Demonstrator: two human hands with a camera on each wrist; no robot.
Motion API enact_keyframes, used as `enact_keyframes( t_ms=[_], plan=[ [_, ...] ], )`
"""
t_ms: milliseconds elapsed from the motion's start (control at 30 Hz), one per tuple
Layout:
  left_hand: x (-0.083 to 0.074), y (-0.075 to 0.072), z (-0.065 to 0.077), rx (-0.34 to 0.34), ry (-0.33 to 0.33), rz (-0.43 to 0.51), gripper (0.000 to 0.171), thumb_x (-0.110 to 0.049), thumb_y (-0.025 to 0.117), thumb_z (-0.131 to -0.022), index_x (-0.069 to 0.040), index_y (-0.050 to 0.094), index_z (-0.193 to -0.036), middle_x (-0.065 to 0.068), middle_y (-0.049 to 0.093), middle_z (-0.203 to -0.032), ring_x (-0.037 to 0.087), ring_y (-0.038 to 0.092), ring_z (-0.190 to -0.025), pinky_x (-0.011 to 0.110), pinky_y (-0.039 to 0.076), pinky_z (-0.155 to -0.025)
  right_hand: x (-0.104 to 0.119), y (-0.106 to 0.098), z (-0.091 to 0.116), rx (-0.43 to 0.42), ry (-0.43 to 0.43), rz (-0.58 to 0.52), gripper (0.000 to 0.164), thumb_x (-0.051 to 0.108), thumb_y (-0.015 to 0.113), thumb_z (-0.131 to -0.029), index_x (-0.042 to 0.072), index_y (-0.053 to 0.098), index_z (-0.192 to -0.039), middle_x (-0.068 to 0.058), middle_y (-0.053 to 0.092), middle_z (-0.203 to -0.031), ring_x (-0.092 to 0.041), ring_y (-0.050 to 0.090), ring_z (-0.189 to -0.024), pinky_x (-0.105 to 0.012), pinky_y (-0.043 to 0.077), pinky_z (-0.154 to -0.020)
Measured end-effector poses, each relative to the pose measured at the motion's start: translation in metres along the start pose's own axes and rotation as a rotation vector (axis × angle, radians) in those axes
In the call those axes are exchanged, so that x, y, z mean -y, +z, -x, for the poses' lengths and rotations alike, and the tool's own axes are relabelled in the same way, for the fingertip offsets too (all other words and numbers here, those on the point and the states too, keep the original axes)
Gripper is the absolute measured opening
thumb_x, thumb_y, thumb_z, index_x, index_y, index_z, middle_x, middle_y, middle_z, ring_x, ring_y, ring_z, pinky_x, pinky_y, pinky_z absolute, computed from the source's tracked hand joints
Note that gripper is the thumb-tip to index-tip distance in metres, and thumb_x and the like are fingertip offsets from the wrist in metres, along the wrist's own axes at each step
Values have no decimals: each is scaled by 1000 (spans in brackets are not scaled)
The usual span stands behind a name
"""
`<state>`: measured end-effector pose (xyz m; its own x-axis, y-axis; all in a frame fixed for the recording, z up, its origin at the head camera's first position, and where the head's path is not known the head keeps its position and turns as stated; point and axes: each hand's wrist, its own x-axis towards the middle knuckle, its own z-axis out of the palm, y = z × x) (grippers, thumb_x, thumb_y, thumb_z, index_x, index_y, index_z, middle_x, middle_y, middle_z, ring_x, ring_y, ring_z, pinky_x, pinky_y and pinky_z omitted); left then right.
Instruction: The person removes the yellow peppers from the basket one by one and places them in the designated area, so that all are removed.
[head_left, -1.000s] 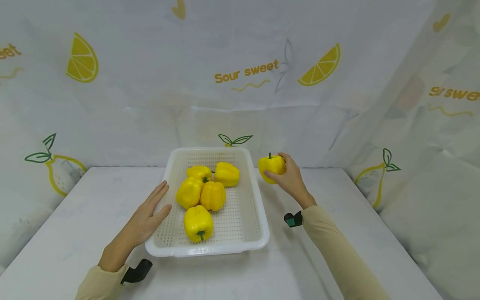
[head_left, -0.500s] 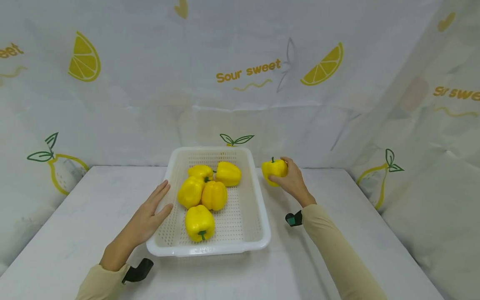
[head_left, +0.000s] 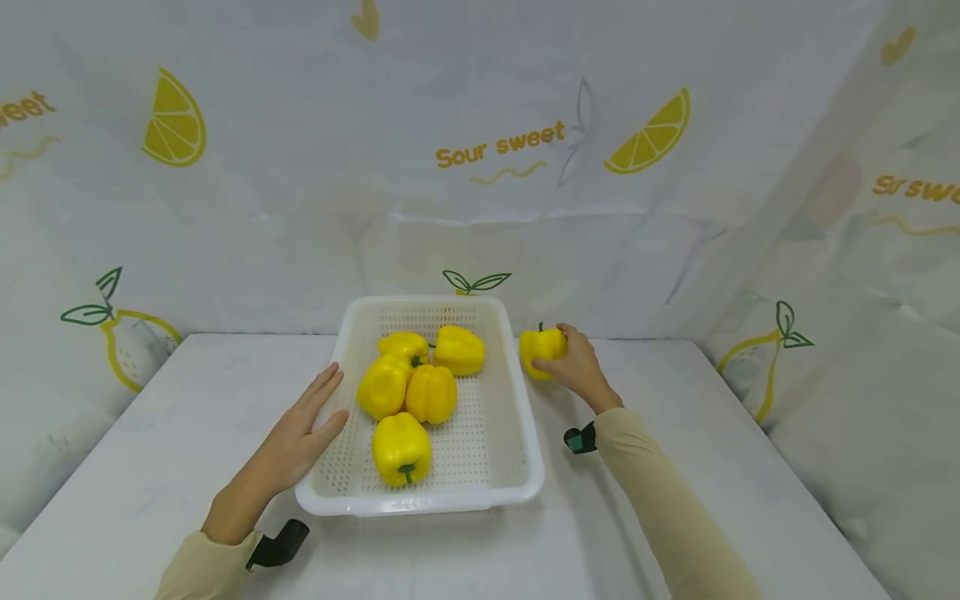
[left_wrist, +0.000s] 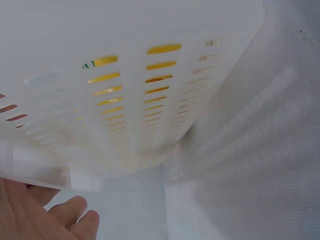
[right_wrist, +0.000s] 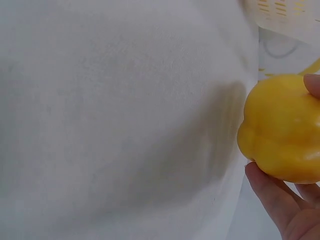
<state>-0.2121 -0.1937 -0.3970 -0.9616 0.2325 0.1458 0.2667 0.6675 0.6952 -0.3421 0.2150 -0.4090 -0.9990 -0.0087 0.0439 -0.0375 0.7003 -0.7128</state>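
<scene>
My right hand grips a yellow bell pepper, stem up, just right of the basket's far right side. In the right wrist view the thumb and fingers hold the pepper from opposite sides. It is close over the table; whether it touches cannot be told. The white perforated plastic basket holds several yellow bell peppers in its left and far parts. My left hand rests at the basket's left rim with fingers extended. The left wrist view shows its fingertips beside the rim.
A white-covered table extends to both sides of the basket. Behind it hangs a white curtain with lemon prints, and another stretch closes the right side. Black wrist cameras stick out from both sleeves.
My right hand has moved the bell pepper lower, first slightly right and then back left toward the basket. The left hand stays at the rim. The head view has shifted slightly.
</scene>
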Motion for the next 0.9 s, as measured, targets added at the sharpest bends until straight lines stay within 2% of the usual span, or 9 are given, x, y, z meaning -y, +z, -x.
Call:
enact_keyframes(
  t_ms=[367,600,900],
  plan=[
    [-2,1,-1,7,-10,-13,65,-32,47,-103,-3,24,-157,15,11,-167,45,14,-152,69,19,-116,0,4,-3,-9,-47,61,79,27,72,-88,1,32,-151,-30,42,-145,-43,48,-126,-58,46,-105],
    [-1,1,0,8,-12,-4,65,-32,47,-104,-4,23,-157,14,11,-168,45,13,-152,69,19,-116,-1,7,-7,-6,-65,99,81,29,75,-87,0,34,-150,-30,45,-144,-43,48,-125,-57,45,-105],
    [1,0,0,4,-4,2,64,-31,47,-104,-4,23,-157,14,11,-168,45,13,-152,69,19,-116,3,8,-10,38,-21,137,82,38,69,-88,5,30,-153,-31,43,-141,-43,49,-120,-58,46,-102]
  ],
)
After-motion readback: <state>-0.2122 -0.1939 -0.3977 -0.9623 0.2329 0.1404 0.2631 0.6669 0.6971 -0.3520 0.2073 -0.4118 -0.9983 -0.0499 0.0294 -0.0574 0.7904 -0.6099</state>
